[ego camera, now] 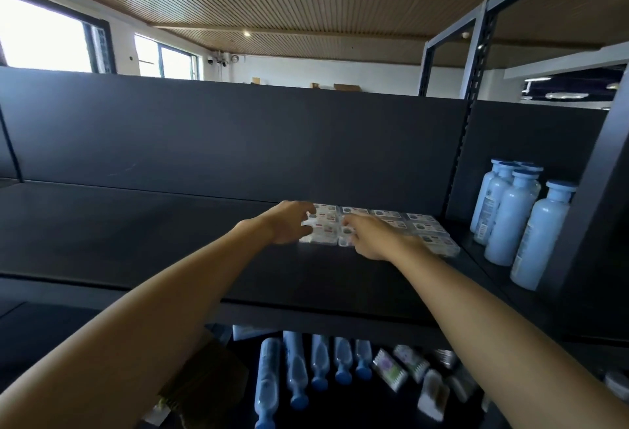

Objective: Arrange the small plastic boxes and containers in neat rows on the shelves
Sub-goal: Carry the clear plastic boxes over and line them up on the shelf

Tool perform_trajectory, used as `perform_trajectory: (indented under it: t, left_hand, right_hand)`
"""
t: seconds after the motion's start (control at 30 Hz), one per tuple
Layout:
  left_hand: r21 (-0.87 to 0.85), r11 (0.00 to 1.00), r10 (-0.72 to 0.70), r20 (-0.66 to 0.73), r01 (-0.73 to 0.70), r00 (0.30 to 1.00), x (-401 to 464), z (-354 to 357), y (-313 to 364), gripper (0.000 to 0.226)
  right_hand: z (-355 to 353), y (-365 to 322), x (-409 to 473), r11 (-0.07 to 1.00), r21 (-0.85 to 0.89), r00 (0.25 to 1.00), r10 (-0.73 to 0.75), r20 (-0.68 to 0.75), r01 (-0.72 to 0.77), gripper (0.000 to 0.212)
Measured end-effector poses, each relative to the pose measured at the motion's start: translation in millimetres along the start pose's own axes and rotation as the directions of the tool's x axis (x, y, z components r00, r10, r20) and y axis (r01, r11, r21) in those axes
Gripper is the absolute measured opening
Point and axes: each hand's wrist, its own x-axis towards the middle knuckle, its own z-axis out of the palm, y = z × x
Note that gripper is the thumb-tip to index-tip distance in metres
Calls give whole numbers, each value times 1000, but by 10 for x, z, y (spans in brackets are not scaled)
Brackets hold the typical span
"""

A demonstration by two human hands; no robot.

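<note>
Several small clear plastic boxes [422, 226] with printed labels lie flat in rows on the right part of the dark shelf [136, 224]. My left hand [289, 222] rests at the left end of the rows, with its fingers touching the leftmost boxes [321, 233]. My right hand [374, 239] lies over the middle boxes, fingers on a front box [345, 239]. Whether either hand grips a box is unclear. Some boxes are hidden under my hands.
Pale blue bottles [510, 217] stand in the neighbouring bay on the right, past a dark upright post [459, 163]. On the lower shelf lie blue-capped bottles [296, 370] and small wrapped packets [391, 369]. The shelf's left part is bare, backed by a dark panel.
</note>
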Motion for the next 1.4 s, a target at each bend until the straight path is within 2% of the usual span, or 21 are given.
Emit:
perform_trajectory:
  t: [0.1,0.2,0.3,0.5,0.77,0.93,1.13,1.4]
  left_hand:
    - [41,998,-38,0,38,999,-231,-88,-71,32]
    - [164,984,-63,-21,66,998,-456,-165,-170,39]
    - [218,973,-66,-60,77,996,-688,-217,-274,37]
    - [305,947,-84,-78,104,993,-1231,-470,-646,48]
    - [375,918,-101,-88,127,991,-2188,-862,-1516,46]
    - [408,887,-175,-134,216,975,-2930,-1134,-2115,48]
    - [407,841,-303,-191,357,934,-3896,-1462,-2790,36]
    - [389,743,-464,-287,544,838,-4922,-1920,-3678,46]
  right_hand:
    - [-11,-153,-31,997,12,997,-72,-18,72,43]
    - [23,-359,-77,990,29,990,-138,-17,138,45]
    - [56,-605,-134,983,62,985,-170,-16,171,50]
    - [156,-1304,-240,972,97,977,-210,-43,213,52]
    - [338,-2707,-354,946,134,955,-291,-61,297,52]
    - [500,-3677,-373,910,124,918,-387,-91,396,54]
    - [743,-4862,-336,847,156,861,-501,-86,508,55]
    - [1039,-6276,-227,758,160,770,-638,-23,632,58]
